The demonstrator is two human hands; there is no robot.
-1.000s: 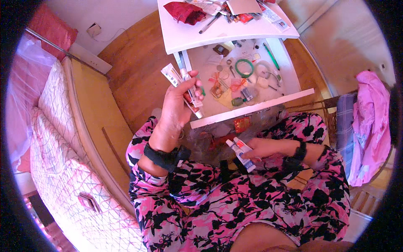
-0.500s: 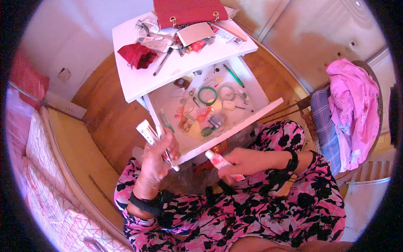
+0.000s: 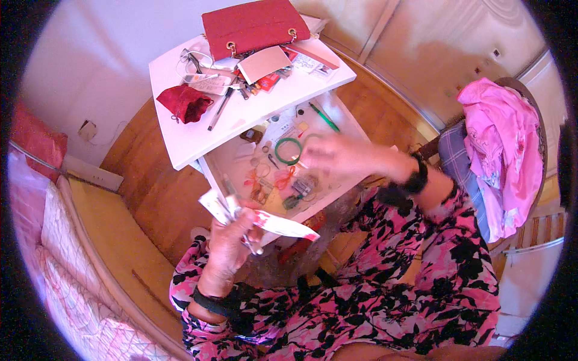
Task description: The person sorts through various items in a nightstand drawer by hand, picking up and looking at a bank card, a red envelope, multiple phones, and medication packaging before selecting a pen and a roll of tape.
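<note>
Sitting low, lap in a pink-and-black floral garment [image 3: 373,301] filling the nearest part of the view. Gripping, in the left hand [image 3: 232,240], a bundle of small tubes [image 3: 265,222] with white-and-red ends fanning out to both sides, fingers closing tight around the middle, probably so that several go together in one fist; holding them just above the front edge of the open drawer [image 3: 241,162], perhaps for keeping them close to where they belong. Reaching, with the right hand [image 3: 340,156], out over the drawer's contents, blurring with motion; impossible telling whether those fingers are closing on anything or spreading loose. Lying below that hand, a green ring [image 3: 288,150], orange scissors-like handles [image 3: 283,177], a green pen [image 3: 325,117] and other small bits, all scattering flat across the drawer bottom. Standing above the drawer, the white tabletop [image 3: 198,144], bearing a dark red pouch [image 3: 183,102], a pen [image 3: 218,111] and a jumble of cards, with a red handbag [image 3: 253,27] resting at the far edge by the wall. Hanging to the right, a pink garment [image 3: 506,150] over a chair back. Running along the left, a bed with a quilted pink cover [image 3: 60,265].
</note>
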